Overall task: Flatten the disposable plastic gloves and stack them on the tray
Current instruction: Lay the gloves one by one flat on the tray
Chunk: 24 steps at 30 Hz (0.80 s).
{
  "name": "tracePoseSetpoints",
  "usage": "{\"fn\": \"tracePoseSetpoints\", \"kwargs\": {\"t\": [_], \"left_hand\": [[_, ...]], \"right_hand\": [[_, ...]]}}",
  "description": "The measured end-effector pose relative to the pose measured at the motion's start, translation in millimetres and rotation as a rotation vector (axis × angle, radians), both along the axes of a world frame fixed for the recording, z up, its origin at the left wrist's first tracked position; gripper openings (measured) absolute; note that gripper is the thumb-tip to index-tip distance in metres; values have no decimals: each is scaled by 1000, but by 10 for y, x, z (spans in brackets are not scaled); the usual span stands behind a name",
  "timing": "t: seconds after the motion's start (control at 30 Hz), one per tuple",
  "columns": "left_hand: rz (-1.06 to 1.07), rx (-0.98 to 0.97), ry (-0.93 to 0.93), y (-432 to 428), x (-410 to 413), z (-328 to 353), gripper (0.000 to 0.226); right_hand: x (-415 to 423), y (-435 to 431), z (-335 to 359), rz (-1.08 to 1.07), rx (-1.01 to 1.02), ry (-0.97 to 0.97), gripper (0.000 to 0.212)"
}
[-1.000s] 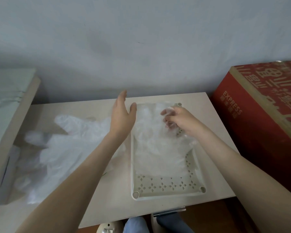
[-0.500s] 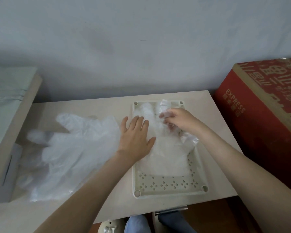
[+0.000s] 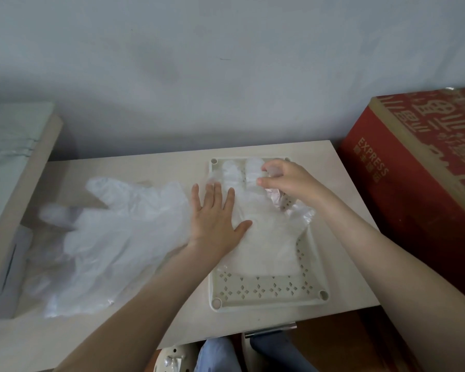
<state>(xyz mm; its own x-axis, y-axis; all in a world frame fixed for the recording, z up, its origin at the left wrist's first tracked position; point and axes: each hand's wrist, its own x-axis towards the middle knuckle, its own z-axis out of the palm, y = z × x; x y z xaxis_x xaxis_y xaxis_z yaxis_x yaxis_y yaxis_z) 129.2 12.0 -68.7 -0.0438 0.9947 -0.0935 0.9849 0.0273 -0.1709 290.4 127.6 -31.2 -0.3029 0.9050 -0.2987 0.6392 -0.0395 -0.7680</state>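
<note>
The beige table (image 3: 145, 170) stands against a grey wall (image 3: 226, 76). A red carton (image 3: 414, 189) is cut off at the right. A loose pile of clear gloves (image 3: 113, 237) lies on the table, left of the perforated tray (image 3: 269, 304). One glove (image 3: 269, 242) lies in the tray, its thin edges hard to make out. The left hand (image 3: 215, 216) presses on it with straight fingers. The right hand (image 3: 287, 181) pinches one glove finger.

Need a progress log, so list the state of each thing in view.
glove: spread in the tray, right edge wrinkled
tray: flat on the table, holding the glove
pile: loose gloves, unflattened, left of the tray
left hand: flat, pressing the glove
right hand: pinching a glove finger
</note>
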Motion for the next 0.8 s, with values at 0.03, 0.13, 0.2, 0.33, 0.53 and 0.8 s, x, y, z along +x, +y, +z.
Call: {"fn": "tracePoseSetpoints", "kwargs": {"t": [0.03,0.13,0.2,0.33,0.53,0.8], "left_hand": [[3,-6,0,6,6,-1,82],[2,-25,13,8,6,-21,83],[3,-22,13,1,2,-35,83],[-2,-19,-3,-7,-8,-43,83],[-26,76,-36,-55,48,30,81],[-265,-9,-135,-67,256,7,79]], "right_hand": [[18,1,8,9,1,-14,40],[79,4,11,13,35,-30,25],[130,28,-14,-12,62,-45,26],[212,49,-35,-91,180,-118,33],[419,-44,-19,-68,116,-115,58],[641,-248,-98,7,-27,-179,79]]}}
